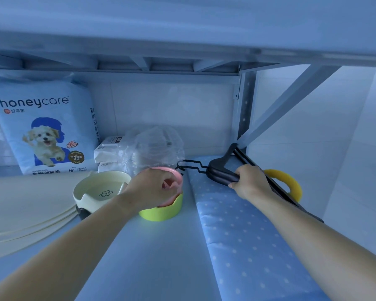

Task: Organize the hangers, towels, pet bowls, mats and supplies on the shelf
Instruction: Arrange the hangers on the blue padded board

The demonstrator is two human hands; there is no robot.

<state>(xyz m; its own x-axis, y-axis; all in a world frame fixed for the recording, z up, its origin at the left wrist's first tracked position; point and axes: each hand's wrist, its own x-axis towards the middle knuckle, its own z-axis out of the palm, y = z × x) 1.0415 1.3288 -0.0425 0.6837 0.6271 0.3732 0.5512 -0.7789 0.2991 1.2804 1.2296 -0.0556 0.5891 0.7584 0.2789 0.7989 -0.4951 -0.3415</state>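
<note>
A pink pet bowl (176, 175) sits nested in a green pet bowl (161, 211) at the middle of the shelf. My left hand (152, 187) grips the pink bowl's near rim, fingers curled over it. To the right, black hangers (220, 168) lie stacked on a blue polka-dot towel (248, 235). My right hand (251, 181) grips their shoulder part. Their wire hooks (189, 165) point left toward the bowls. A cream pet bowl (100, 190) with a paw print stands left of the green one.
A honeycare pad pack (44, 127) leans at the back left. White boxes (109, 152) and a clear plastic bag (154, 148) stand behind the bowls. Cream mats (26, 209) lie stacked at left. A yellow ring-shaped object (291, 183) lies behind the hangers. A shelf post (242, 109) rises at right.
</note>
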